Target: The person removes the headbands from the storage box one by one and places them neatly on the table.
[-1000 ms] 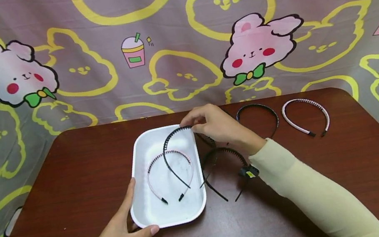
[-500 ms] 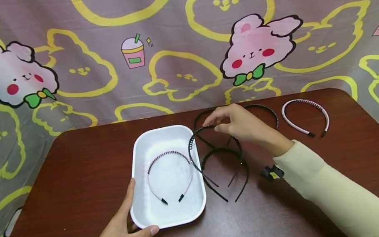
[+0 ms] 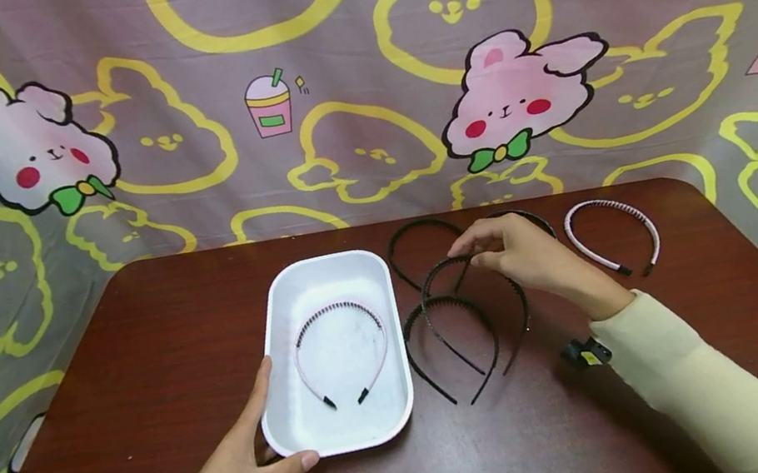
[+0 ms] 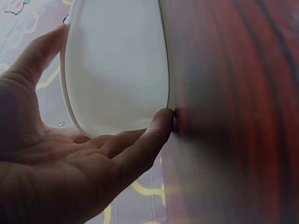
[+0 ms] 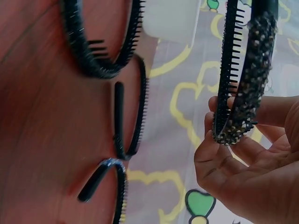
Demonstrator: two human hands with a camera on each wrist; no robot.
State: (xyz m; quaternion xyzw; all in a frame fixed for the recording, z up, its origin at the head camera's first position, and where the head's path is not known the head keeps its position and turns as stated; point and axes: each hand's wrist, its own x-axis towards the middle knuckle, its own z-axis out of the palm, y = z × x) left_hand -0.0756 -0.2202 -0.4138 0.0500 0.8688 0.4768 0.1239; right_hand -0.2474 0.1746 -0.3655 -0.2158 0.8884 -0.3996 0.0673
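Note:
My left hand (image 3: 242, 455) grips the near left corner of a white tray (image 3: 348, 432), its thumb at the rim. In the left wrist view its fingers lie along the tray's side. One pale pink toothed headband (image 3: 297, 340) lies inside the tray. Right of the tray, my right hand (image 3: 526, 253) pinches the top of a black headband (image 5: 254, 65) set with glittering stones and lined with comb teeth. That headband hangs upright above the table, its ends pointing toward me. Below it, partly overlapped in the head view, lies another black toothed headband (image 3: 494, 339).
A thin black headband (image 3: 392, 255) lies at the back, behind the held one. A dark headband (image 3: 535, 217) is partly hidden by my right hand. Farther right lies a pink-white headband (image 3: 572, 236). A patterned curtain (image 3: 349, 64) hangs behind the brown table (image 3: 141, 354).
My right hand has moved right with the black headband, from above the tray to over the headbands beside it. My left hand and the tray have stayed in place.

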